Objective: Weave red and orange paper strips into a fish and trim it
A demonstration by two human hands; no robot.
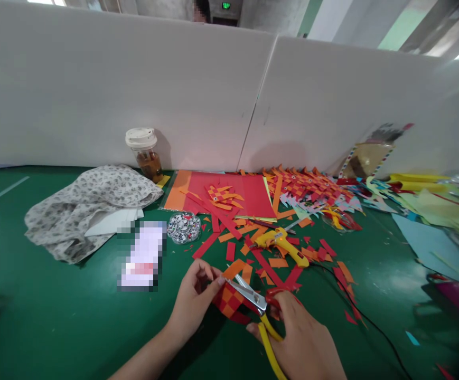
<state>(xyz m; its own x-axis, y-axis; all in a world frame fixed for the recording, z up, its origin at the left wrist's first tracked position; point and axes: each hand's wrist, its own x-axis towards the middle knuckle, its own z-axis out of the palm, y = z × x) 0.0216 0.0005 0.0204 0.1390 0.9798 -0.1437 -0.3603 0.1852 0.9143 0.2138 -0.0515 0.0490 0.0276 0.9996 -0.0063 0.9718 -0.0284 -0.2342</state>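
One checkered piece of woven red and orange paper point(228, 302) sits between the two hands over the green table point(74, 327), its squares alternating in color and orange strips sticking up loosely from its upper edge. To its right, the scissors point(258, 302) have silver blades, slightly parted at the piece's upper edge, and handles colored red and yellow. Among the containers, a white-lidded clear cup point(148, 158) stands at left near the white partition point(94, 89), brown liquid inside; next comes a round clear dish point(184, 227) full of black-and-white eyes; far right, a holder with striped edging point(367, 158) contains dark items too blurred to name. The left hand point(197, 293) reaches up from the lower left, thumb and fingers pinching the paper's upper left edge. The right hand point(300, 330), angled in from the lower right, curls its fingers around the scissors' handles, thumb on the yellow part.
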